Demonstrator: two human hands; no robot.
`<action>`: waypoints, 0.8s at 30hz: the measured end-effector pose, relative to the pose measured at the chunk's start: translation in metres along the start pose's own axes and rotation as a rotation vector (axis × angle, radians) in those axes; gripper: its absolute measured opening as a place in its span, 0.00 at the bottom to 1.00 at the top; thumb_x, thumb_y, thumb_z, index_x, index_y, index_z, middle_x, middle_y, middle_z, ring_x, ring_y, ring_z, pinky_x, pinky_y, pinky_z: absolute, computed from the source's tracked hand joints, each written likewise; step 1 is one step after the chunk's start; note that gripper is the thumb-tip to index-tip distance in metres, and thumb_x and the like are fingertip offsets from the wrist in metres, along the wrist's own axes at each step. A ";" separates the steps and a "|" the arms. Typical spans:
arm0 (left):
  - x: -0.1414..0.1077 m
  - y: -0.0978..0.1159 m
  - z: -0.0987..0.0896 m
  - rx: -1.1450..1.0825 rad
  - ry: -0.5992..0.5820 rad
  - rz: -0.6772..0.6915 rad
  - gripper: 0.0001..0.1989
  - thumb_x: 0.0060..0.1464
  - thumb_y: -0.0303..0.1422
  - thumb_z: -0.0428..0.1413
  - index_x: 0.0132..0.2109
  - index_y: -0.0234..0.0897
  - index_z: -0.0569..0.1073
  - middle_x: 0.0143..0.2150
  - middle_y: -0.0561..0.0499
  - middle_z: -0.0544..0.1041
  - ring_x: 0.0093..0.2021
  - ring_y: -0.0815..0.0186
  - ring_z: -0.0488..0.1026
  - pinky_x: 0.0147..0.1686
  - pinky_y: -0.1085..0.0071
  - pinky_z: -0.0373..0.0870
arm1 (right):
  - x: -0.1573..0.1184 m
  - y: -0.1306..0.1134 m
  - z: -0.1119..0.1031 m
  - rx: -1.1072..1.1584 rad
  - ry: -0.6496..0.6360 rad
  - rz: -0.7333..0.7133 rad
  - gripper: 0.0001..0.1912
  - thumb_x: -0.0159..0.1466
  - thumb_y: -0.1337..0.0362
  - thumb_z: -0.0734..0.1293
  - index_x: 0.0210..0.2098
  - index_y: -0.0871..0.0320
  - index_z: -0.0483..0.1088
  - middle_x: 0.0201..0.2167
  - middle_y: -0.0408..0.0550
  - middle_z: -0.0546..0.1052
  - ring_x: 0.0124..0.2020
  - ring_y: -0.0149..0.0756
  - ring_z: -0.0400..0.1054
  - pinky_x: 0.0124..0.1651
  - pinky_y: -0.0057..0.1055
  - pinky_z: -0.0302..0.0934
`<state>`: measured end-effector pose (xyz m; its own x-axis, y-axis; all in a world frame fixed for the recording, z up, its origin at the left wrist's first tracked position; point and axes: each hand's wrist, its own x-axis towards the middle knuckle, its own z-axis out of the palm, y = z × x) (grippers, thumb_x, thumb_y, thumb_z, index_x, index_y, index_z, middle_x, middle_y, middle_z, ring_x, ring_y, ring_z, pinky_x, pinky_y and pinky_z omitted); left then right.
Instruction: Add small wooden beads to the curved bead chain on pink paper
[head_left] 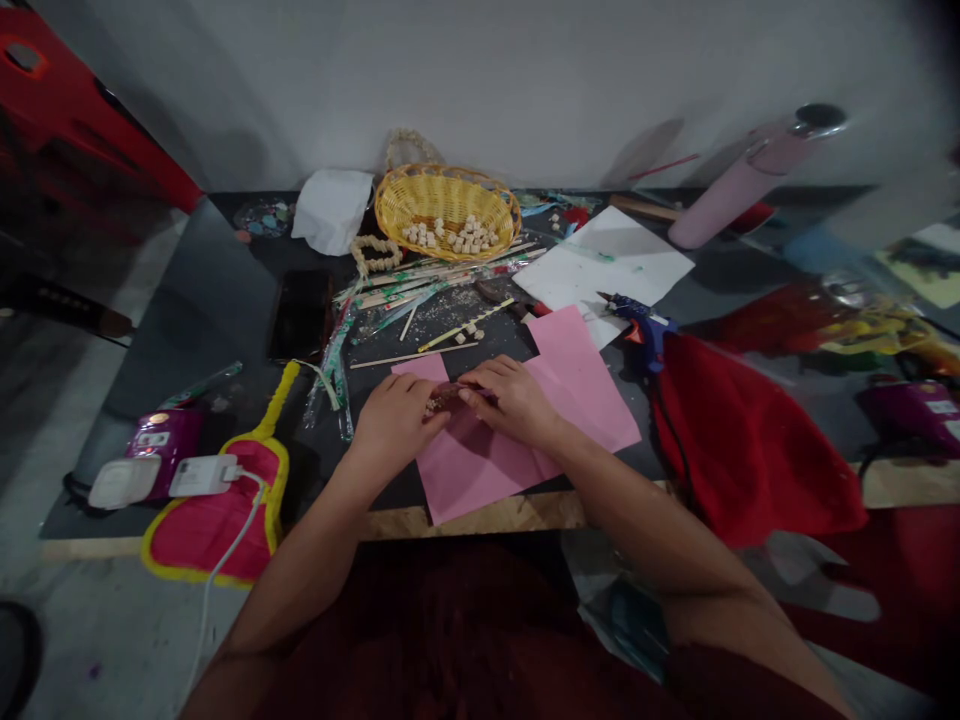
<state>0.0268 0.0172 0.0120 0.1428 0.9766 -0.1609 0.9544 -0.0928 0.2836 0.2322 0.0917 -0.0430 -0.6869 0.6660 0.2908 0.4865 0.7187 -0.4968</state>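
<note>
Over pink paper sheets (491,470), both my hands meet at a small reddish-brown piece (444,397). Its kind is hard to make out, as fingers cover much of it. My left hand (394,415) is closed on its left end, where a pale, speckled patch shows. From the other side, the thumb and fingers of my right hand (517,402) pinch the piece. A blue hot glue gun (646,330) lies right of my right hand, its nozzle pointing left over a white sheet (600,258). Beyond my hands are thin wooden sticks (409,357) and several small pale cubes (469,333).
At the back stands a yellow wicker basket (450,190) holding pale cubes. A phone (300,315), a pink-and-yellow fan-shaped piece (255,450) and a charger (202,475) with a white cable lie left. On the right are red cloth (750,440) and a tall pink bottle (739,190).
</note>
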 end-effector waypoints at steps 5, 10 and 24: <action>0.000 0.000 -0.001 -0.008 -0.006 -0.004 0.15 0.65 0.35 0.60 0.56 0.33 0.79 0.52 0.41 0.81 0.56 0.50 0.74 0.61 0.56 0.69 | 0.000 0.000 0.000 0.002 -0.009 0.001 0.14 0.75 0.57 0.64 0.48 0.56 0.79 0.44 0.52 0.84 0.45 0.44 0.74 0.51 0.42 0.65; 0.000 -0.001 0.001 -0.001 0.007 0.015 0.15 0.65 0.35 0.60 0.55 0.33 0.79 0.52 0.41 0.81 0.56 0.51 0.75 0.60 0.55 0.69 | 0.001 0.001 0.001 -0.001 -0.005 0.016 0.17 0.77 0.59 0.59 0.47 0.57 0.79 0.44 0.52 0.84 0.44 0.44 0.73 0.52 0.43 0.65; -0.001 -0.001 0.001 0.002 0.004 0.011 0.15 0.65 0.35 0.59 0.55 0.33 0.78 0.52 0.41 0.80 0.57 0.51 0.75 0.60 0.57 0.68 | 0.001 0.000 0.001 -0.010 -0.032 0.039 0.19 0.77 0.62 0.56 0.49 0.58 0.78 0.47 0.55 0.84 0.46 0.46 0.72 0.54 0.45 0.65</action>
<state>0.0256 0.0165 0.0111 0.1522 0.9762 -0.1545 0.9533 -0.1038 0.2835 0.2314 0.0922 -0.0438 -0.6843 0.6870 0.2447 0.5184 0.6942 -0.4993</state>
